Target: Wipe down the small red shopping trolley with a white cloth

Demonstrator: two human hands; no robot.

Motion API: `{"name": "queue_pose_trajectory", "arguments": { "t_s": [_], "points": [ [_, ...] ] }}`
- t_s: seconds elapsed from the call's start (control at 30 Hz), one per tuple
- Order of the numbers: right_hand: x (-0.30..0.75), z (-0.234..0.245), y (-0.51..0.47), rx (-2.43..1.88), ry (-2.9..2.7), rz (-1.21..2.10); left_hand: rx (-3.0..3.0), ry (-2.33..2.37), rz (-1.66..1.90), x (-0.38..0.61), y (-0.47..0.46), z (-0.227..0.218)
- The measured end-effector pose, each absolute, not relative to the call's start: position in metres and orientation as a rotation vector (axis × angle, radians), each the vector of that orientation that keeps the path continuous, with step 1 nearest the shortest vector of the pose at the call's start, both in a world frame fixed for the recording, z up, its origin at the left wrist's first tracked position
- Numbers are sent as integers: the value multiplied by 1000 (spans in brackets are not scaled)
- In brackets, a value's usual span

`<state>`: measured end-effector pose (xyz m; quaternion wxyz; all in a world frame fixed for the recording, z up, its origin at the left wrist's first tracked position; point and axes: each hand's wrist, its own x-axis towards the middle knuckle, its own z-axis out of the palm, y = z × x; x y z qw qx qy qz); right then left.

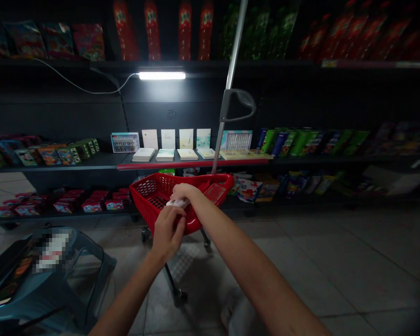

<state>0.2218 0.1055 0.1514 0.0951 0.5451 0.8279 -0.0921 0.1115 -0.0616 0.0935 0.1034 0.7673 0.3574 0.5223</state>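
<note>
A small, crumpled white cloth-like thing (178, 203) is between my hands, over the red plastic shopping cart basket (140, 198). My right hand (187, 192) is closed on it from above, the wrist bent down. Just below, my left hand (168, 231) has its fingers curled up against the lower edge of the same white thing, though its fingertips are partly hidden. Both hands are at the cart's near side, close to its red handle end (227, 179). The visible part of the basket's slotted floor shows nothing I can make out.
Behind the cart, a shelf bears books (187, 154) under a lit tube lamp (162, 75). A metal pole with a grey loop handle (243, 105) rises beyond the basket. A blue stool (73, 280) with a tablet-like item stands lower left. Red bottles (185, 30) line the upper shelf.
</note>
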Motion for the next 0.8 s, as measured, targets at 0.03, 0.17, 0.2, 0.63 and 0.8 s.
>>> {"name": "queue_pose_trajectory", "arguments": {
  "t_s": [0.03,0.17,0.2,0.63,0.8],
  "points": [
    [221,151,106,1615,2466,-278,2350,1071,1487,120,-69,99],
    [221,150,103,1582,2539,-290,2529,1345,1444,143,-77,102],
    [221,150,102,1576,2561,-294,2541,1380,1467,145,-75,100],
    [278,156,36,1629,3674,-188,2529,1376,1800,143,-61,82],
    [319,143,-3,1847,3728,163,2519,1331,1825,140,-60,80]
  ]
}}
